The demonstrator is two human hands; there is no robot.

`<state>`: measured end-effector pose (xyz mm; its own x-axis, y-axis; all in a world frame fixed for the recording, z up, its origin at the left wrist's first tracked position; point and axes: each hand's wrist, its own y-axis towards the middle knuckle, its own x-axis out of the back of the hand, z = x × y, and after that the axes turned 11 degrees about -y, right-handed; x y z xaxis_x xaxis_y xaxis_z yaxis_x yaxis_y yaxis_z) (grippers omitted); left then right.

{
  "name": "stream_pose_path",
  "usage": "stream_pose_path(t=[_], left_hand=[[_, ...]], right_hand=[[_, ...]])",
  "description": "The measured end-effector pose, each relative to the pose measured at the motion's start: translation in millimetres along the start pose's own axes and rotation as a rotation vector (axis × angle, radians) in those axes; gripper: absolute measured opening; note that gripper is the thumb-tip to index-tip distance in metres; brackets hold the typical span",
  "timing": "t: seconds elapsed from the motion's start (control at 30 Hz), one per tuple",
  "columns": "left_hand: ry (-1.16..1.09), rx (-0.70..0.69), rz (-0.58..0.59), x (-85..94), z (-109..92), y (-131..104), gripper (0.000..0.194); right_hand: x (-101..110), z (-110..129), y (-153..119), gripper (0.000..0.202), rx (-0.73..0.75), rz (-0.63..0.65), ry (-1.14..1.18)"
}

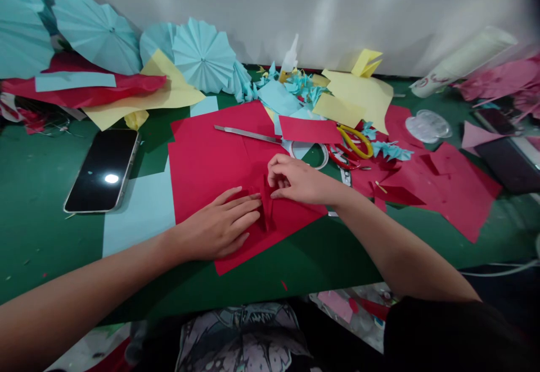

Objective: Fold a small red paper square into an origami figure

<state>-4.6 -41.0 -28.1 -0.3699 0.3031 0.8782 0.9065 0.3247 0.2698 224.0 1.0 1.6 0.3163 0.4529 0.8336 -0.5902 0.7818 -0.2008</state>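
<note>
Red fold [265, 214]: on red sheets [202, 175], between left hand [225, 221] and right hand [297, 180].
Left grip: flat, clasping nothing.
Right grip: curled at the fold; cannot tell whether pinching.
Risk: uneven pressure could skew the fold.

The folded red piece [266, 206] between the left hand [225, 223] and the right hand [297, 180] is blurred, and the right hand's curled fingers partly hide one another, leaving its grip unclear. The leftmost blue fan [21, 40] runs off the left edge, the pink paper [502, 82] off the right. Red marking on the white roll [466, 59] is too small to read. The bottom edge cuts off the black sleeve [442, 332] and printed shirt [240, 335]
</note>
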Motion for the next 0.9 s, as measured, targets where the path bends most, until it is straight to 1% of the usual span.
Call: stream_pose_path(t=[0.2,0.37,0.47,0.57,0.73,0.83,0.9], left_hand=[[-0.037,-0.008,-0.004,-1.3,1.6,-0.5,0.03],[-0.026,0.038,0.048,-1.4,1.1,-1.4,0.043],[-0.021,0.048,0.071,0.6,0.5,0.3,0.043],[-0.039,0.051,0.065,2.2,0.7,1.5,0.041],[-0.037,0.078,0.02,2.1,1.9,0.3,0.04],[-0.036,0.094,0.032,2.2,2.3,0.0,0.039],[-0.041,0.088,0.05,2.6,2.5,0.1,0.039]], right_hand=[[0.0,0.1,3.5,0.006,0.003,0.011,0.0],[1.8,0.4,3.7,0.011,-0.013,0.027,0.039],[5.0,-0.4,2.8,0.014,-0.01,0.055,0.068],[9.3,-1.9,1.8,0.015,0.017,0.087,0.075],[13.0,-6.8,1.9,0.011,0.112,0.067,0.074],[12.8,-10.4,2.9,0.01,0.153,0.087,0.096],[12.5,-11.8,3.5,0.008,0.154,0.1,0.1]])
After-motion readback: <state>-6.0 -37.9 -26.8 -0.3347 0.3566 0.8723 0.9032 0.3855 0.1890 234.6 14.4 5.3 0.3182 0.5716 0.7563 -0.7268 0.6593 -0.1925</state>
